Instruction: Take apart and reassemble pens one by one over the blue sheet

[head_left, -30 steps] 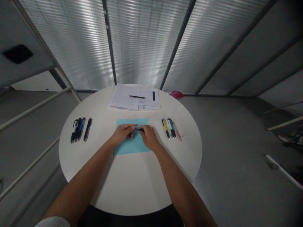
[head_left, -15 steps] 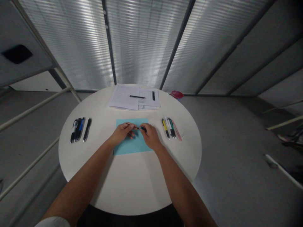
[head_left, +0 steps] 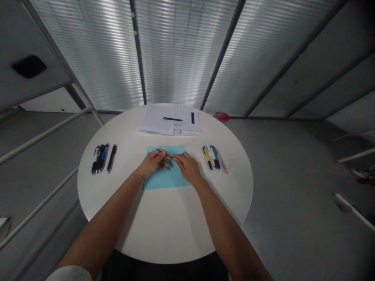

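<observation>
Both my hands meet over a light blue sheet [head_left: 166, 178] in the middle of a round white table [head_left: 164, 222]. My left hand [head_left: 152, 163] pinches a thin dark pen part [head_left: 164, 154] that sticks out past its fingertips. My right hand [head_left: 187, 167] is closed, its fingertips touching the other end of that part; what else it holds is hidden. A row of dark and blue pens [head_left: 102, 158] lies to the left. A row of yellow, white, green and pink pens [head_left: 215, 158] lies to the right.
A stack of printed papers [head_left: 168, 124] with a black pen [head_left: 172, 119] on top lies at the table's far side. A red round object [head_left: 222, 116] sits on the floor behind the table. Metal rails [head_left: 41, 134] run along the left.
The black piece seen at my right fingertips a second ago is now hidden in my right hand. The thin dark part shows more clearly from my left fingers. The view shifted slightly.
</observation>
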Tool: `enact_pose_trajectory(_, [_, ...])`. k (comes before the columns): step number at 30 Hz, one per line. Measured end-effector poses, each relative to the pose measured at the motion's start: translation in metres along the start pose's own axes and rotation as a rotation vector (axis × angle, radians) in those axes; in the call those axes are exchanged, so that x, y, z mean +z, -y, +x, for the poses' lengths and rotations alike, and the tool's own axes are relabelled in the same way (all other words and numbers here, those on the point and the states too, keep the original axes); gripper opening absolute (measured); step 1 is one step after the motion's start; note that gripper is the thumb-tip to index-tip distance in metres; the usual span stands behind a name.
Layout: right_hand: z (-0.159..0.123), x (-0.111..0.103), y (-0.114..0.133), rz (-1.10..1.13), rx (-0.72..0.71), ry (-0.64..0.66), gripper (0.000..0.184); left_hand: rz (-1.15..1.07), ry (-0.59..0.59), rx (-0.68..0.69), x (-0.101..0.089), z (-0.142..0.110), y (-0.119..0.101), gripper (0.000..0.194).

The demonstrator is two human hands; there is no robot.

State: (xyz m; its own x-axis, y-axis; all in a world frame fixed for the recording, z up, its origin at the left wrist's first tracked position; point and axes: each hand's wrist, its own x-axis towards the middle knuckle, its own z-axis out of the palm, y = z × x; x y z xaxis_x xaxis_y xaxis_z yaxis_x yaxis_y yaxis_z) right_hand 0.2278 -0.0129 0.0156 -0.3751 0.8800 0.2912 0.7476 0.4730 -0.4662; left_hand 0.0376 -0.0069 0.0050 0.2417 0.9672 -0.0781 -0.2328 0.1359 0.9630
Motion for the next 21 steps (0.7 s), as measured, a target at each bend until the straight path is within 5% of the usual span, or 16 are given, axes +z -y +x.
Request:
enact_pose_trajectory(15, [0.0008,-0.0016,-0.0063,0.079,-0.004,-0.066,0.034,-0.206,-0.096,0.027,-0.0015,0.0015,-0.0045,0.034])
enact_pose_trajectory(21, [0.0004,-0.0009,-0.0034,0.057,-0.015,-0.032,0.033,-0.083,-0.098,0.017,0.0001,0.0019,-0.0017,0.035])
